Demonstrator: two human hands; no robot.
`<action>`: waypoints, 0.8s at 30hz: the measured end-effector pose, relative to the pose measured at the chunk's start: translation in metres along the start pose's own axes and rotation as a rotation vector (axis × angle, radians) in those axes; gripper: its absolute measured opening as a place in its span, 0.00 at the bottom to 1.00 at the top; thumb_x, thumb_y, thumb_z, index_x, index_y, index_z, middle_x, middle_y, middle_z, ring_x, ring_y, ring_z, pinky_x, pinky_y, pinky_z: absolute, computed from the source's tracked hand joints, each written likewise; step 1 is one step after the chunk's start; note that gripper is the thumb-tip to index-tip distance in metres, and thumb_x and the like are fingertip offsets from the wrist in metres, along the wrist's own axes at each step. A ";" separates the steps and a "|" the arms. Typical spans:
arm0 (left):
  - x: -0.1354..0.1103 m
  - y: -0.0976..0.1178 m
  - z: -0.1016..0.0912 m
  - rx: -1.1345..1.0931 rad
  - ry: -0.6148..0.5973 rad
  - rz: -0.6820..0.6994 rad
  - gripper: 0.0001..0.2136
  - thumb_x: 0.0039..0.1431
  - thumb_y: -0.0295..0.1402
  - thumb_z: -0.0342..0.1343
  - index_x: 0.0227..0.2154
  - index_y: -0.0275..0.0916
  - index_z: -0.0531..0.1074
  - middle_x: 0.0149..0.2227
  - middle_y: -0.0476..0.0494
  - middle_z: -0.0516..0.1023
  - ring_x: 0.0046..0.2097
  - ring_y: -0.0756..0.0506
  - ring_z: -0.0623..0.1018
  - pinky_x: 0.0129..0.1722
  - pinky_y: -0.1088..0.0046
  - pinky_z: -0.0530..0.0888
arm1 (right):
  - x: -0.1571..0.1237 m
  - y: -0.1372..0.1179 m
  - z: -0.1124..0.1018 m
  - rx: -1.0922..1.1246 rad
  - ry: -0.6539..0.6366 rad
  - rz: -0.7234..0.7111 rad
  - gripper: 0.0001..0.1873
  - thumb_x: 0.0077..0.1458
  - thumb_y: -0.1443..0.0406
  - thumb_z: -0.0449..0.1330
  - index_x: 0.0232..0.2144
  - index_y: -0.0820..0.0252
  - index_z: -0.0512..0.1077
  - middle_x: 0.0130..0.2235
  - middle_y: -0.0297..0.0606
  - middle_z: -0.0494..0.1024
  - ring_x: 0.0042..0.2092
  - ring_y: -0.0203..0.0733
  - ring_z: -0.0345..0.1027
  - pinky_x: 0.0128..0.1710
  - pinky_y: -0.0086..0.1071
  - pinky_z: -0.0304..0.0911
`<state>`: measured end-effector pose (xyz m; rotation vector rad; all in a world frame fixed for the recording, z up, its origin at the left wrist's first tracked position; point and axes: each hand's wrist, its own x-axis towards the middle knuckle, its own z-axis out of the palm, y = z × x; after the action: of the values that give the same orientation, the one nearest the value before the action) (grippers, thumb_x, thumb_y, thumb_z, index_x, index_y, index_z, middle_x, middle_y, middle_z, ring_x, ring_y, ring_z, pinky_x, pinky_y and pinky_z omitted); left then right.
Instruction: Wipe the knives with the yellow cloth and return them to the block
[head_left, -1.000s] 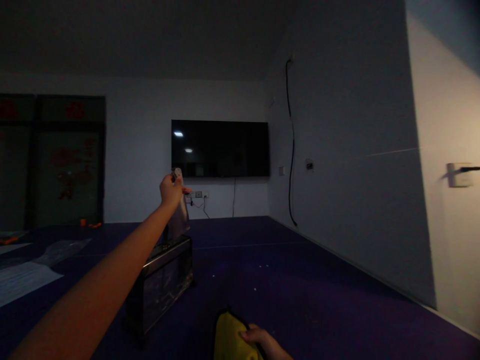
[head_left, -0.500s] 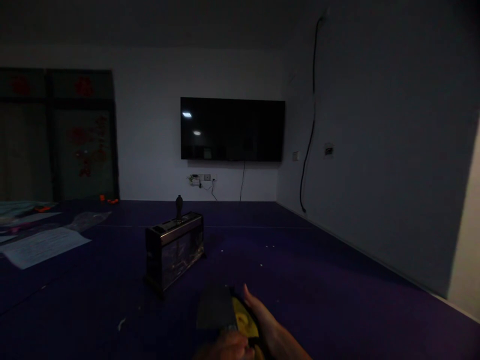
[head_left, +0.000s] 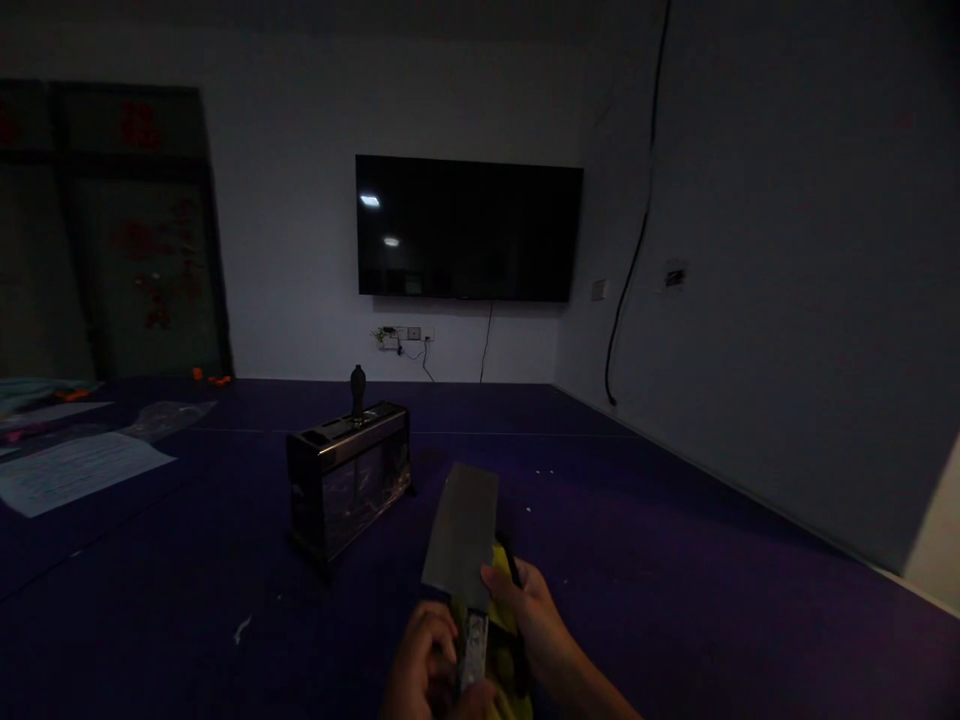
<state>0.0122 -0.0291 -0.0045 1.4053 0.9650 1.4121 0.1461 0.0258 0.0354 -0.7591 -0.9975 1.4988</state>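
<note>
It's dim in here: black television (head_left: 469,228) up on the pale back wall (head_left: 292,220), red decorations (head_left: 140,124) on dark-framed panels (head_left: 176,340) left, purple surface (head_left: 712,600) spreading below.

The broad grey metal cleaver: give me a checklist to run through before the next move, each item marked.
1. Left hand at the pale handle of the broad grey metal cleaver: ok.
2. Right hand gripping the yellow cloth with black edging: ok.
3. Right thumb off the blade: cannot tell; it overlaps the blade's side in this view.
4. Dark boxy stand with metallic trim standing upright, a dark handle rising from its top: ok.
5. Purple flat surface free of scraps: not ok; small white bits lie on it.
6. Good lighting: not ok; the room is dim.
</note>
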 end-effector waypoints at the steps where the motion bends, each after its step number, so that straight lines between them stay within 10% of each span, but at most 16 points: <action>1: 0.002 0.002 -0.002 -0.088 -0.006 -0.092 0.23 0.36 0.46 0.65 0.26 0.45 0.56 0.27 0.53 0.69 0.22 0.52 0.70 0.20 0.78 0.66 | 0.000 -0.001 0.001 -0.013 0.002 -0.026 0.22 0.35 0.54 0.69 0.29 0.63 0.70 0.23 0.33 0.74 0.24 0.38 0.68 0.26 0.29 0.61; 10: 0.022 0.010 -0.015 -0.281 -0.446 -0.525 0.27 0.31 0.46 0.67 0.32 0.34 0.66 0.25 0.48 0.74 0.25 0.53 0.71 0.25 0.79 0.65 | -0.005 0.001 0.007 -0.189 -0.086 -0.094 0.25 0.40 0.52 0.66 0.35 0.65 0.71 0.27 0.38 0.76 0.29 0.43 0.70 0.28 0.32 0.64; 24: 0.019 0.019 -0.017 -0.384 -0.277 -0.506 0.18 0.46 0.40 0.59 0.34 0.38 0.58 0.24 0.50 0.76 0.21 0.51 0.75 0.19 0.80 0.64 | 0.008 0.002 -0.020 -0.588 0.286 -0.343 0.19 0.49 0.50 0.56 0.28 0.62 0.68 0.26 0.37 0.74 0.28 0.44 0.70 0.25 0.31 0.65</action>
<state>-0.0052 -0.0153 0.0182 0.9509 0.7489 0.9322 0.1620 0.0374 0.0254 -1.1125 -1.2846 0.7726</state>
